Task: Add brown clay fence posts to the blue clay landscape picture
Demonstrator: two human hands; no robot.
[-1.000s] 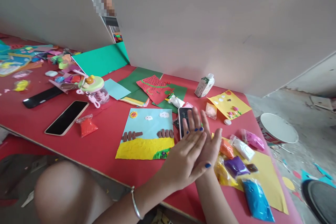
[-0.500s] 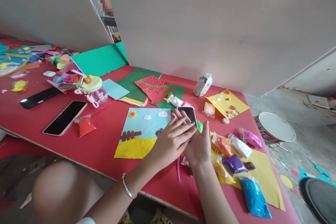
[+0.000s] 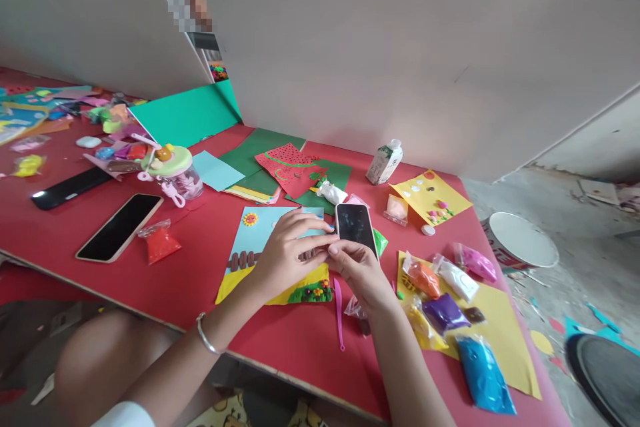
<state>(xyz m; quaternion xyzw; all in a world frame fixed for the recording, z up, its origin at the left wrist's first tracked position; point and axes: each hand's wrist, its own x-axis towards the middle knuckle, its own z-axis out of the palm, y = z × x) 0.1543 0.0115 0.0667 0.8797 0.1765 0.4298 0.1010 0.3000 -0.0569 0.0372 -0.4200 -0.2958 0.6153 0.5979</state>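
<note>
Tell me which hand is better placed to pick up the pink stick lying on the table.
Right, probably. The right hand hovers just beside the pink stick, its fingertips only touching the phone. The left hand lies farther off, over the clay picture.

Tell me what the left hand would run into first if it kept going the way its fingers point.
The left hand points right, its fingertips already almost at the dark-screened phone by the right hand. The phone would likely come first, though depth is unclear.
</note>
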